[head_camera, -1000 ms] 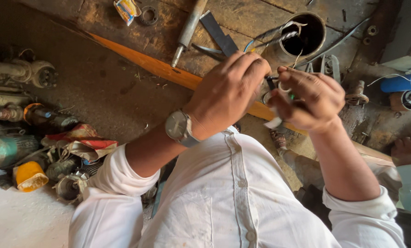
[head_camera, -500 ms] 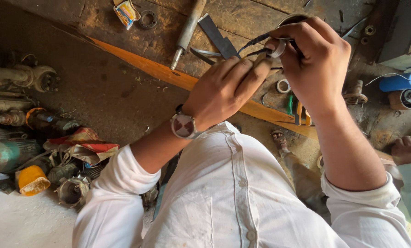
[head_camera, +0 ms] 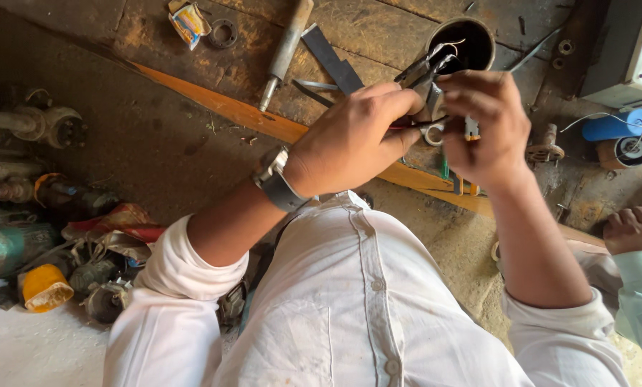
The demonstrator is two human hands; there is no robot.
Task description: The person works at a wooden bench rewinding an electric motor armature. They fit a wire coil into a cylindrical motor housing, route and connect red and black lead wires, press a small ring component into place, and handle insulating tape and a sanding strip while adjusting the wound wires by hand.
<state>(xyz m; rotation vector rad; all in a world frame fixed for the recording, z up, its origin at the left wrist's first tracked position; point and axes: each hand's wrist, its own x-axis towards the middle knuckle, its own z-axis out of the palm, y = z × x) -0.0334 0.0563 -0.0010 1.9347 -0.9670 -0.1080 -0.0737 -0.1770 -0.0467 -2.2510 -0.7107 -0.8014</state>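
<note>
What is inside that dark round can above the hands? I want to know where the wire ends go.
Only blackness shows inside the can. Thin wire ends cross its rim near the pliers' tip; its bottom is hidden.

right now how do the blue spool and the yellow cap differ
The blue spool is a long cylinder lying on its side at the right of the workbench, with thin wire trailing from it. The yellow cap is short and squat, sitting low at the left among grimy metal parts. Blue against yellow; bench level against floor clutter. Neither is touched by a hand.
</note>
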